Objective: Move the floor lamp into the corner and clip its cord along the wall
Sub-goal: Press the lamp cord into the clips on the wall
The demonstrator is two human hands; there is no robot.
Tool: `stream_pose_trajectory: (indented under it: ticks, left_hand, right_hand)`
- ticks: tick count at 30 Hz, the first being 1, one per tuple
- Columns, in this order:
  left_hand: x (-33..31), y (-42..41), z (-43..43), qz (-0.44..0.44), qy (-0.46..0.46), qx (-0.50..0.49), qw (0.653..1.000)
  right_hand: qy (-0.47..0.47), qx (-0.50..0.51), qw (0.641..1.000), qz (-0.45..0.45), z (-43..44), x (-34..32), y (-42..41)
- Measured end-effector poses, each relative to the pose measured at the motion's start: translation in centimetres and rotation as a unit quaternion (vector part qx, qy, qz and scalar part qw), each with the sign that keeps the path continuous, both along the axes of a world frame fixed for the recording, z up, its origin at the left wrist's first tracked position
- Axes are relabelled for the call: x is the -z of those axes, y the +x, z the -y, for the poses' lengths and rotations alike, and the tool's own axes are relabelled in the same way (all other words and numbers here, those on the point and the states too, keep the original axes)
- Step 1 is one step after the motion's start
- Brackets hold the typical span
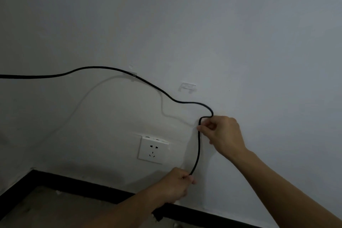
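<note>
A black lamp cord [96, 69] runs in from the left edge along the white wall. It passes through a clear clip [132, 75], then sags down to the right and bends sharply. My right hand [223, 135] pinches the cord just below that bend. My left hand [175, 183] grips the cord's lower end near the skirting. A second clear clip [187, 87] is stuck to the wall above the bend, with no cord in it. The lamp itself is out of view.
A white wall socket [153, 151] sits left of the hanging cord, with nothing plugged in. A black skirting board [77, 184] runs along the wall foot and turns at the corner on the left. Bare grey floor [55, 209] lies below.
</note>
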State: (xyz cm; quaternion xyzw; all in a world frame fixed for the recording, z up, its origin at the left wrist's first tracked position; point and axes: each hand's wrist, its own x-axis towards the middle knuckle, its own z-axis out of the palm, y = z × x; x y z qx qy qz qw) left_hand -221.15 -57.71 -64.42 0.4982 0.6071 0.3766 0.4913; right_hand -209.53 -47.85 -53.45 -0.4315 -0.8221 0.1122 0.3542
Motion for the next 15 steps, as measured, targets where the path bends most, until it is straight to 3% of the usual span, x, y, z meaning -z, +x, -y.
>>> stream_pose_trajectory:
  ticks: [9,15]
  left_hand:
    - [0.3,-0.2,-0.6,-0.056,0.035,0.018,0.998]
    - [0.6,-0.1,-1.1,-0.066,0.041,0.026,0.997]
  right_hand:
    - [0.028,0.092,0.995,0.029,0.0,0.2,-0.5]
    - [-0.009,0.066,0.995,0.08,-0.2,0.0,0.4]
